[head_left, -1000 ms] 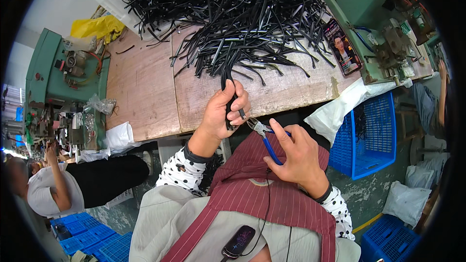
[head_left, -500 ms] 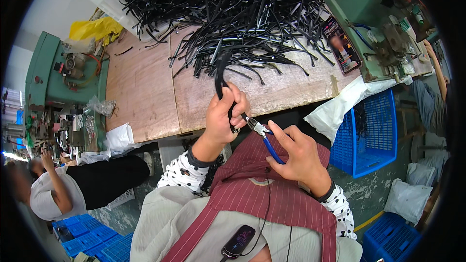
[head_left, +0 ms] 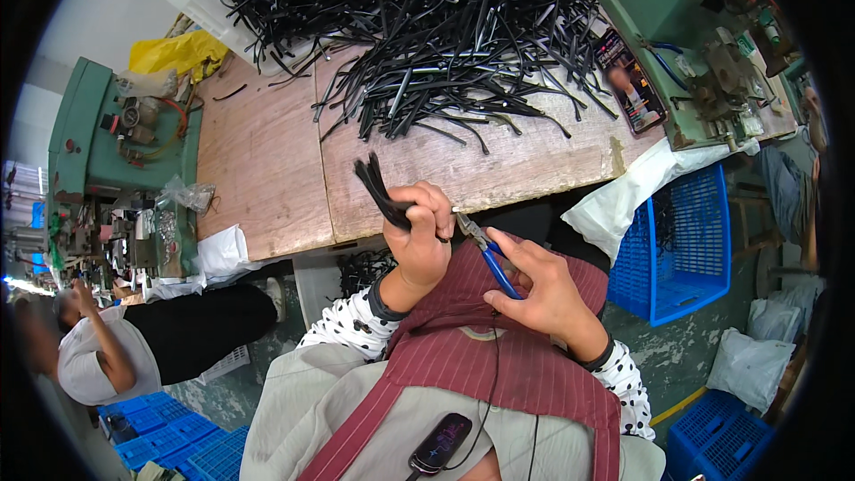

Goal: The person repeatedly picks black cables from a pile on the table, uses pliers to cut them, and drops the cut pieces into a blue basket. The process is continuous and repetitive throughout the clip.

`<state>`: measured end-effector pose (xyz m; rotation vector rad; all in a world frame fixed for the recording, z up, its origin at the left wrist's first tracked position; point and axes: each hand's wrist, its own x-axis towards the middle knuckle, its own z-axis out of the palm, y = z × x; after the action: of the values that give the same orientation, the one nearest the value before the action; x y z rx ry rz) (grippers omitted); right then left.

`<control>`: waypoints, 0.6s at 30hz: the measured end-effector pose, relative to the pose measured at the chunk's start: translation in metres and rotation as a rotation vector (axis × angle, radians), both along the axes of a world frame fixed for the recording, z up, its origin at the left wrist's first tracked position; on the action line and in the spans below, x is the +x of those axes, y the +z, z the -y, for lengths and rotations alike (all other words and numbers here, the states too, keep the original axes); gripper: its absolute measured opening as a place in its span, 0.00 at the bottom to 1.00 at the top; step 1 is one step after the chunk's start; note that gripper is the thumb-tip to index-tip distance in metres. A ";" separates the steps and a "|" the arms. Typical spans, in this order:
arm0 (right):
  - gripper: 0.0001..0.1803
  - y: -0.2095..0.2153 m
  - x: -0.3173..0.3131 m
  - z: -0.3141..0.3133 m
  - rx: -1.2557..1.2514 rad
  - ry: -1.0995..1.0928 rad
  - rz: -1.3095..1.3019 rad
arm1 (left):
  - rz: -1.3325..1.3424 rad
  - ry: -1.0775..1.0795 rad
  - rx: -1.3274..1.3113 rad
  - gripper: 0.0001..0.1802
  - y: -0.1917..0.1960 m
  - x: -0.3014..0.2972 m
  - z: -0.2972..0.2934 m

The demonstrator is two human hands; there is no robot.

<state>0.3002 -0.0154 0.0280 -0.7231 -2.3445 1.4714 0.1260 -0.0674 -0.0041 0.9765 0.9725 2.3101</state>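
Note:
My left hand (head_left: 420, 240) is closed around a small bundle of thin black eyeglass temples (head_left: 378, 194), whose ends fan out toward the upper left. In my right hand (head_left: 552, 294) is a pair of pliers (head_left: 499, 274) with blue handles and metal jaws. The jaws are right beside the fingertips of the left hand, where a small pale tip shows. Whether they grip that tip is too small to tell. Beyond my hands, a big heap of the same black temples (head_left: 419, 44) spreads over the wooden table (head_left: 267, 160).
Green machines stand at the left (head_left: 85, 151) and right (head_left: 659, 0) of the table. A phone-like dark box (head_left: 631, 89) leans near the right one. Blue crates (head_left: 686, 254) sit lower right, with a white sheet (head_left: 606, 205) over the table edge. Another person (head_left: 107, 352) is at far left.
My left hand has turned, and the bundle's upper ends have swung left and down from the heap. The pliers have shifted slightly and stay close to the left fingertips.

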 end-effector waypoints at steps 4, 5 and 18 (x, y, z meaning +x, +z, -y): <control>0.43 -0.001 0.000 0.001 -0.028 -0.007 0.010 | 0.361 -0.110 -0.095 0.16 0.005 -0.003 0.000; 0.43 0.000 0.000 0.001 -0.027 -0.007 0.005 | 0.400 -0.124 -0.109 0.16 0.003 -0.004 -0.001; 0.43 0.005 -0.004 0.004 0.066 -0.036 0.063 | 0.261 0.017 -0.186 0.18 0.007 0.002 -0.002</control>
<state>0.2960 -0.0197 0.0329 -0.8007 -2.4012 1.3688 0.1281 -0.0654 0.0034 0.5776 1.0642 2.2417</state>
